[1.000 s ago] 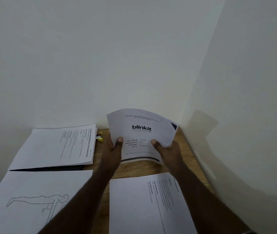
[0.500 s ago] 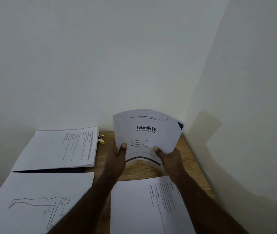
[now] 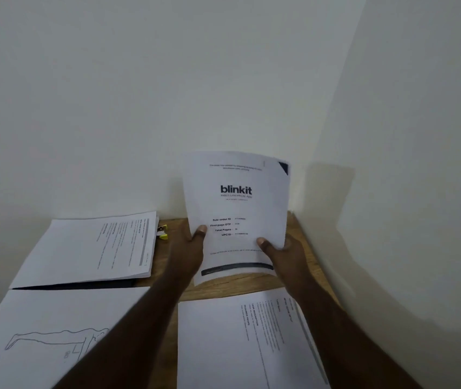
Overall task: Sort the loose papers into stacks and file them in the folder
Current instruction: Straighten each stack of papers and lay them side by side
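**A:** What is being held, and where?

**B:** A thin sheaf of white printed paper with a "blinkit" heading [image 3: 236,211] stands nearly upright above the far end of a brown wooden desk [image 3: 232,287], close to the corner of two white walls. The left hand [image 3: 187,254] grips its lower left edge, thumb on the front; the right hand [image 3: 285,254] grips the lower right the same way.

**B:** It bows slightly, so I judge it light and floppy, with slippery sheets that could fan apart. Holding both lower edges, as now, seems best.

**A:** Any containers?

**B:** At far left, a stack of white text pages [image 3: 91,248] lies on what looks like a dark flat folder [image 3: 74,285]; only its thin edge shows. A small yellow clip [image 3: 163,232] sits just beside that stack.

**A:** Other piles?

**B:** A white sheet with a line-drawn figure [image 3: 46,335] lies near left, and white text pages [image 3: 240,343] near right.
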